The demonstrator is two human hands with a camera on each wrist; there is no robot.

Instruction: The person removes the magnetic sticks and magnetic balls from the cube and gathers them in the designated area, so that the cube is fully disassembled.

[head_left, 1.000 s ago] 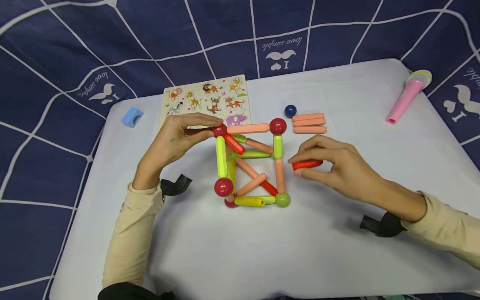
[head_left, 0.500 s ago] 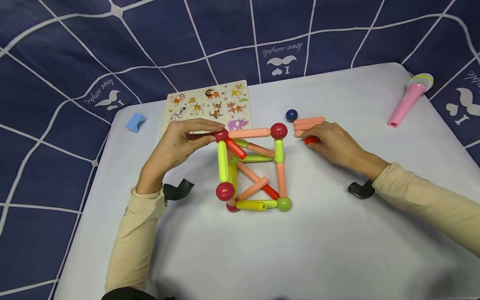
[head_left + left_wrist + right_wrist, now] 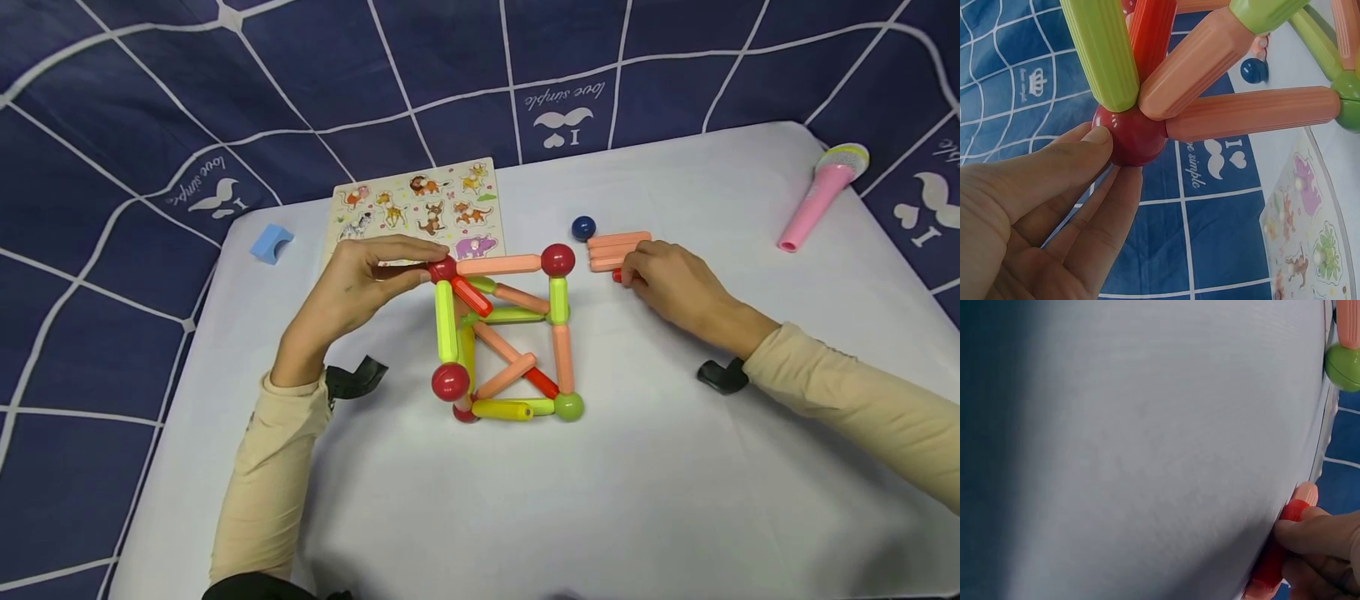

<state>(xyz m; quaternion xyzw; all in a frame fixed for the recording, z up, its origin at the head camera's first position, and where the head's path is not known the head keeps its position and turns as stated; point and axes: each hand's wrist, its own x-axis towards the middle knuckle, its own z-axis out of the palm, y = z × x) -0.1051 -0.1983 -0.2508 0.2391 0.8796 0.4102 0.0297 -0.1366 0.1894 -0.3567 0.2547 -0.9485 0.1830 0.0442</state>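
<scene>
My left hand (image 3: 341, 287) pinches a red ball (image 3: 442, 269) at the upper left corner of a frame built of sticks and balls. In the left wrist view, a lime stick (image 3: 1100, 53), a red stick (image 3: 1152, 40) and two salmon-pink sticks meet at that ball (image 3: 1138, 137). My right hand (image 3: 675, 283) is low over the table, right of the frame, and holds a short red stick (image 3: 1269, 567) between thumb and fingers. Most of this stick is hidden by the hand in the head view. It lies alongside several loose salmon-pink sticks (image 3: 618, 240).
A dark blue ball (image 3: 583, 228) sits left of the loose sticks. An animal puzzle board (image 3: 412, 200) lies behind the frame. A light blue arch block (image 3: 272, 244) is at the far left, and a pink toy microphone (image 3: 821, 198) at the far right of the white table (image 3: 570, 517).
My right hand has carried the red stick away from beside the frame, back and right to the loose sticks, and lowered it there. The left hand keeps its hold on the red ball.
</scene>
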